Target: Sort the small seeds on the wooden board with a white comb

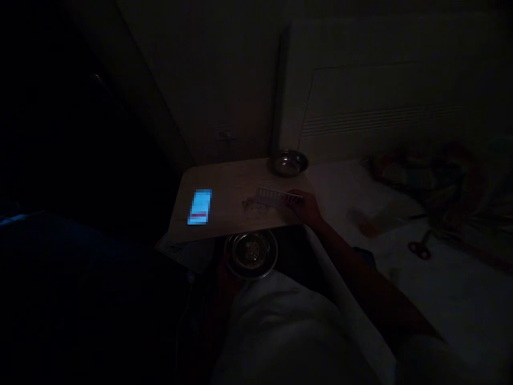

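The room is very dark. My right hand (306,206) reaches onto a small wooden table (228,179) and is closed on the end of a white ridged, comb-like strip (278,197) lying on it. Small crumbs or bits (250,203) lie by the strip's left end. Just below the table's near edge is a metal bowl (251,254) with some bits in it. My left hand (226,278) shows only as a dim reddish shape under the bowl's left rim and seems to hold it.
A phone (200,207) with a lit blue screen lies on the table's left part. A second metal bowl (288,162) stands at the table's far edge by the wall. To the right is a bed (441,278) with red-handled scissors (420,248) and crumpled cloth (436,176).
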The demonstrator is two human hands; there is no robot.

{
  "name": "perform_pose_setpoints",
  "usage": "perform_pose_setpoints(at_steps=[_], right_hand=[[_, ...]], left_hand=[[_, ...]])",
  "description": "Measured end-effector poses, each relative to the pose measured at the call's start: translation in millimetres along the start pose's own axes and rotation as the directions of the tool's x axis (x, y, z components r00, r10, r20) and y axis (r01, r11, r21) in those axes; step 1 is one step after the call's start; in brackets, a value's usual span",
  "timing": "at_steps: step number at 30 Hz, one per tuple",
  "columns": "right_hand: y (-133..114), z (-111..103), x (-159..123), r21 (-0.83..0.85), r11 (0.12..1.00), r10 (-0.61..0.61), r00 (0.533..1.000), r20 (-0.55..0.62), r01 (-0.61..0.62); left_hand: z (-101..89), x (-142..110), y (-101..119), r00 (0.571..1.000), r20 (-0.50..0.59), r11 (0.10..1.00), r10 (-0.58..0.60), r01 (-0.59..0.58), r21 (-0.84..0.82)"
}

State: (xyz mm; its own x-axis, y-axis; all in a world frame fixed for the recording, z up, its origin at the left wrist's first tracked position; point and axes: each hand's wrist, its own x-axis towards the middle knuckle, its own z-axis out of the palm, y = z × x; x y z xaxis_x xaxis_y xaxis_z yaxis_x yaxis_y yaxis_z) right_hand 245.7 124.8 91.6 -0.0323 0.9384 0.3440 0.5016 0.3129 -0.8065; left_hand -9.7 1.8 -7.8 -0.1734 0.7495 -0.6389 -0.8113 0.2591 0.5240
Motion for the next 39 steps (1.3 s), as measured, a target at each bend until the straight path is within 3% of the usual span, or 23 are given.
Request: perform_pose_setpoints(at_steps=[5,8,12,17,20,25,32,39], right_hand=[[0,0,-1,-0.042,0.999,0.010,1.000,0.000,-0.010],[0,0,-1,-0.050,0.999,0.015,1.000,0.011,-0.015],[-2,0,2,-0.079,0.997,0.003,0.996,-0.093,-0.011],[-2,5,6,-0.139,0.989,0.032,0.984,-0.173,-0.056],[2,10,7,-0.151,0.987,0.035,0.986,-0.161,-0.059],[6,17,9,-0.195,0.978,0.042,0.984,-0.172,-0.075],[4,31,16,-0.136,0.991,-0.003,0.998,-0.066,-0.006],[2,43,24,-0.026,0.999,-0.048,0.999,0.002,0.048]], left_hand=[[4.6,1,1,0.995,-0.034,0.995,-0.090,0.088,-0.042],[3.5,-1,1,0.993,0.036,0.992,-0.109,0.111,-0.053],[4.4,-6,2,0.988,0.119,0.993,-0.094,0.102,-0.065],[4.4,-2,4,0.995,0.058,0.995,-0.080,0.083,-0.056],[1.8,2,3,0.994,0.041,0.993,-0.105,0.107,-0.045],[-0.6,3,2,0.999,0.020,0.997,-0.046,0.047,-0.057],[5.4,-2,1,0.995,0.095,0.996,-0.031,0.039,-0.082],[2.8,4,0,0.999,-0.014,0.997,-0.051,0.050,-0.059]])
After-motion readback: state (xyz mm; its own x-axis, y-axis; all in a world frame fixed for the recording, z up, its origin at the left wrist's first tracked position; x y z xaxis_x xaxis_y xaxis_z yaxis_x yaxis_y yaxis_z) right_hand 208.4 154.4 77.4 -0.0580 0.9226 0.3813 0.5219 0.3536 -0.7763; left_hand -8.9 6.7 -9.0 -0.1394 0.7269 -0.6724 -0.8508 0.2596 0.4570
